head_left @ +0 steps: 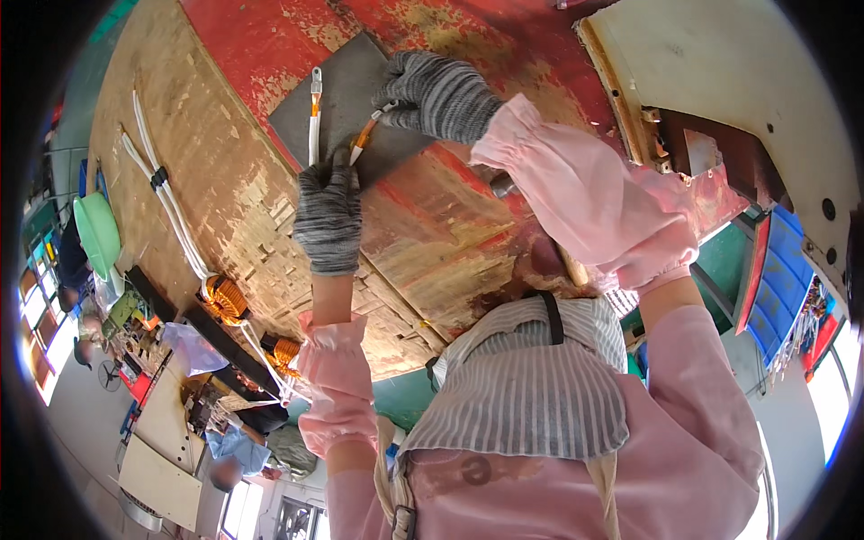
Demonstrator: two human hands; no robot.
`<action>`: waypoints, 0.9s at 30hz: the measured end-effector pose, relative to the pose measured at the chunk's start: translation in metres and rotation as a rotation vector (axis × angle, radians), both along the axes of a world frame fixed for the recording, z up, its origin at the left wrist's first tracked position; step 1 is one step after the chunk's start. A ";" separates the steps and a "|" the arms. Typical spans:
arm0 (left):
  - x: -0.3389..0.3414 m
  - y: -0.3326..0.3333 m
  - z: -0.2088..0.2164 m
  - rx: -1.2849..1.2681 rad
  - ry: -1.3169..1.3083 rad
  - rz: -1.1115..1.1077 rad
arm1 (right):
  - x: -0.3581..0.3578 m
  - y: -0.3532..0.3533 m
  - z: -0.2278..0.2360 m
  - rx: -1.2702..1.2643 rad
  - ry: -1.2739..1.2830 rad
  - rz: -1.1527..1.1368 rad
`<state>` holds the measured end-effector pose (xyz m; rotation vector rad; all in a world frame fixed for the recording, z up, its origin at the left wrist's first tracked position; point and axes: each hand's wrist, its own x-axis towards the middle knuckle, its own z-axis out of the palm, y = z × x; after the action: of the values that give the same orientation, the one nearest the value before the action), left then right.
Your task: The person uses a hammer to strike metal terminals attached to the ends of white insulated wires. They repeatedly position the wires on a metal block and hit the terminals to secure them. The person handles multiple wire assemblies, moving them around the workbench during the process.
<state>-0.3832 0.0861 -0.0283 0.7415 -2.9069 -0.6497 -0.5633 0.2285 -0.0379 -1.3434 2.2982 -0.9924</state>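
Both of my hands wear grey striped knit gloves over a dark grey flat plate [346, 90] on the worn worktable. My left hand [328, 216] is closed at the plate's near edge, its fingertips on the lower ends of two short leads. One white-sleeved lead [314, 121] points away from me, with a metal lug at its far end and an orange band below. The other, an orange-and-white lead [362, 138], slants up to the right. My right hand [441, 97] pinches the metal lug at this lead's upper end between thumb and fingers.
On the table's left lie white cables [180, 220] tied with black, running to a copper-wound coil [224, 300]; another coil [283, 352] sits nearer. A tool with a wooden handle [571, 264] lies partly under my right sleeve. At right stands a pale machine panel [720, 63].
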 end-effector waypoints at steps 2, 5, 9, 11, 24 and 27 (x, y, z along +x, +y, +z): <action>-0.007 0.013 0.012 -0.067 -0.111 0.068 | -0.001 0.005 -0.003 -0.045 -0.003 0.011; -0.009 0.021 0.012 0.008 -0.038 0.190 | 0.000 0.007 0.002 -0.082 0.020 0.031; -0.006 0.019 0.008 0.013 -0.145 0.183 | -0.003 -0.002 -0.020 -0.220 -0.202 0.114; -0.004 0.019 0.006 0.013 -0.138 0.164 | -0.010 -0.003 -0.017 -0.189 -0.031 0.178; 0.000 0.014 0.010 -0.575 0.007 -0.290 | -0.014 -0.003 -0.011 -0.141 0.054 0.224; 0.003 0.012 0.001 -0.480 0.102 -0.196 | -0.017 -0.005 -0.011 -0.150 0.031 0.253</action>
<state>-0.3804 0.0983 -0.0274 0.3573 -2.8802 0.0136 -0.5802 0.2239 -0.0493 -1.6706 2.0426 -1.0823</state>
